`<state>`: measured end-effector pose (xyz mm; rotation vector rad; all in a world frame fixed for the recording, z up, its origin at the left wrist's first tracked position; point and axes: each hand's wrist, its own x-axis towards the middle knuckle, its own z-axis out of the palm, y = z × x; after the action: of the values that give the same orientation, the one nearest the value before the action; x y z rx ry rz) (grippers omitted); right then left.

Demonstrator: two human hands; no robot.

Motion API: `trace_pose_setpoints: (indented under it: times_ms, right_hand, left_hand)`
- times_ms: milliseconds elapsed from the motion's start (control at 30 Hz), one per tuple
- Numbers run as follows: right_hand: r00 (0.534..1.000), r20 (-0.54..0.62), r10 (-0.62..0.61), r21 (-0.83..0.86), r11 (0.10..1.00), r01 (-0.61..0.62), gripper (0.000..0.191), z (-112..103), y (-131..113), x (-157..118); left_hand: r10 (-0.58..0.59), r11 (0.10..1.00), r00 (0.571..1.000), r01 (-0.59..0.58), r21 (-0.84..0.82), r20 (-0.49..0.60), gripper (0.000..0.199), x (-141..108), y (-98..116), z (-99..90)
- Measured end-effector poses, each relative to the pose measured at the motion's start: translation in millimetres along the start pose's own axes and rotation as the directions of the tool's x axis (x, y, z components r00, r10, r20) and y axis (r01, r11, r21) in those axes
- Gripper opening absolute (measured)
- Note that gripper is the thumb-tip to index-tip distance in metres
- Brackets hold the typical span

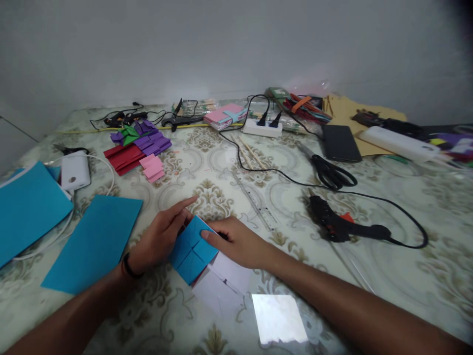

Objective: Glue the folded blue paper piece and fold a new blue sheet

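A folded blue paper [194, 251] with crossing creases is held between my two hands near the table's front middle. My right hand [236, 241] pinches its upper right edge, thumb on top. My left hand [160, 236] lies along its left side, index finger stretched out and fingers apart; its lower fingers are partly hidden behind the paper. Below the blue paper is a pale, whitish folded paper [225, 283]. A flat blue sheet [96, 241] lies left of my left hand, and more blue sheets [29, 212] are at the far left.
A glue gun [343, 224], its cable, black scissors [330, 172] and a clear ruler [256, 204] lie to the right. Folded purple [153, 140], red [123, 157] and pink [152, 167] papers sit back left. A power strip [262, 128] stands at the back.
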<state>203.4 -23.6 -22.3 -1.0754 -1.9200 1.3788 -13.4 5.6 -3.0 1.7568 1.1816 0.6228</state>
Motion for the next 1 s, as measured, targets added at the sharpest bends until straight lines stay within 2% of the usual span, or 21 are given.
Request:
trace_pose_setpoints:
  times_ms: [200,433,667,833,1000]
  right_hand:
    - [1.0,-0.002,-0.003,0.001,1.0,0.003,0.045,0.0,0.4,0.2]
    - [1.0,0.0,-0.006,-0.003,1.0,0.006,0.045,-0.1,0.1,-0.1]
    - [1.0,-0.004,-0.011,-0.005,1.0,0.011,0.045,0.0,-0.9,-0.4]
    - [1.0,0.002,-0.03,-0.005,1.0,0.03,0.044,-0.6,-0.9,-0.7]
    - [0.999,0.003,-0.034,0.007,0.999,0.034,0.046,-0.6,0.0,0.1]
  left_hand:
    - [0.043,0.995,0.999,-0.043,0.09,-0.002,0.046,2.1,-0.8,0.6]
    - [0.043,0.994,0.999,-0.044,0.097,0.012,0.049,3.0,-0.4,1.1]
    - [0.037,0.999,0.998,-0.038,0.026,0.046,0.049,1.2,3.4,-0.2]
    - [-0.021,0.998,0.992,0.028,-0.061,0.123,0.046,-1.2,2.7,-2.6]
    - [-0.03,0.999,0.992,0.034,-0.033,0.119,0.052,0.2,0.7,-1.9]
